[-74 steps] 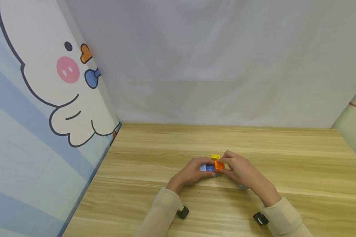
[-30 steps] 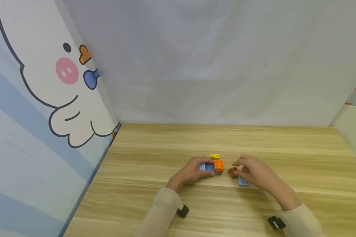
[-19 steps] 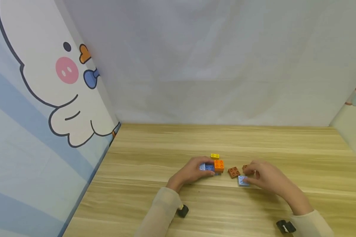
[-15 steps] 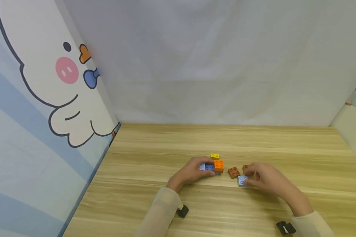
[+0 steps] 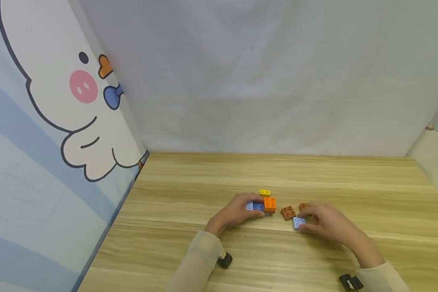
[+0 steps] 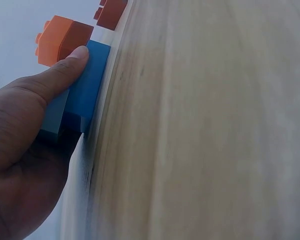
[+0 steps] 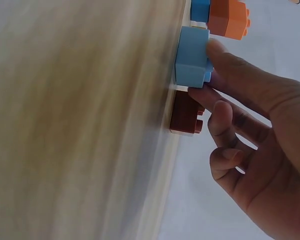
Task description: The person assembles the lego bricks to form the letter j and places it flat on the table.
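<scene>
On the pale wood-grain worktop (image 5: 190,174), a small blue assembly is gripped at its left end by the left hand (image 5: 237,211), with the thumb laid along the near side and the fingers curled round the far side. Within this assembly, a pale-blue piece (image 5: 249,206) is seen at the left, the studs of a blue brick (image 5: 258,207) are shown in the middle, and an orange brick (image 5: 269,205) is set higher at the right end, with blue visible beneath its near edge.

To the right, well apart from the left hand, a loose light-blue brick (image 5: 298,223) is pinched by the right hand (image 5: 328,223) between thumb and finger, studs up; whether it is lifted off the worktop cannot be told.

Between the orange brick and the light-blue one, a brown brick (image 5: 288,212) is placed at a slight angle. A second brown brick (image 5: 303,206) is partly hidden behind the right hand, on the far side. A yellow brick (image 5: 265,193) is seen just beyond the orange one.

Both wrists are covered by beige sleeves (image 5: 200,259). The far side is closed off by a whitish cloth (image 5: 259,81), and the left by a panel printed with a cartoon figure (image 5: 54,93).
</scene>
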The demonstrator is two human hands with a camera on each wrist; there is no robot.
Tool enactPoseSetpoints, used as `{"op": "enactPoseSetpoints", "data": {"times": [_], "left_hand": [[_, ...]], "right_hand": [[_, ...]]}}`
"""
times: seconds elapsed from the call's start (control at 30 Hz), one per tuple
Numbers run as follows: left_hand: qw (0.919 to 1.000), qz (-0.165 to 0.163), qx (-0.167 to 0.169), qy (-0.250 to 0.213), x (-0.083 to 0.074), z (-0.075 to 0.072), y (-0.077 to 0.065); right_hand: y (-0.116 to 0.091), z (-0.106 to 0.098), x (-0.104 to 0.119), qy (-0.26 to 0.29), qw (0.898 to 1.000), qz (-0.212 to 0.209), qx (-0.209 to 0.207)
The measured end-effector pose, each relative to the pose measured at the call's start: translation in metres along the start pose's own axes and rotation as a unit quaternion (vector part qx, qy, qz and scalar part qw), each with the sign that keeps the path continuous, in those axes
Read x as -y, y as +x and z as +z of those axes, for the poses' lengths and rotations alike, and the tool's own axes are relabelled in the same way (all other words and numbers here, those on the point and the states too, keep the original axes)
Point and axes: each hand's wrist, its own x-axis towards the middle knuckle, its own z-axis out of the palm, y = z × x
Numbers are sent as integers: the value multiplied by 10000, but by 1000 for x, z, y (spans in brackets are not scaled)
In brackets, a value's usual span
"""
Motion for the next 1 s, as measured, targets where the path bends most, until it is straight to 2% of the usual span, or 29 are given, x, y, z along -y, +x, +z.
{"op": "enactPoseSetpoints", "data": {"times": [0.23, 0.5, 1.0], "left_hand": [[10000, -43, 11, -45, -2, 0, -1], [10000, -29, 5, 0, -3, -1, -1], [9999, 109, -1, -98, 1, -1, 0]], "right_hand": [[1, -1, 2, 223, 9997, 30, 84], [7, -3, 4, 476, 9988, -151, -11], [29, -10, 22, 728, 9958, -481, -269]]}}
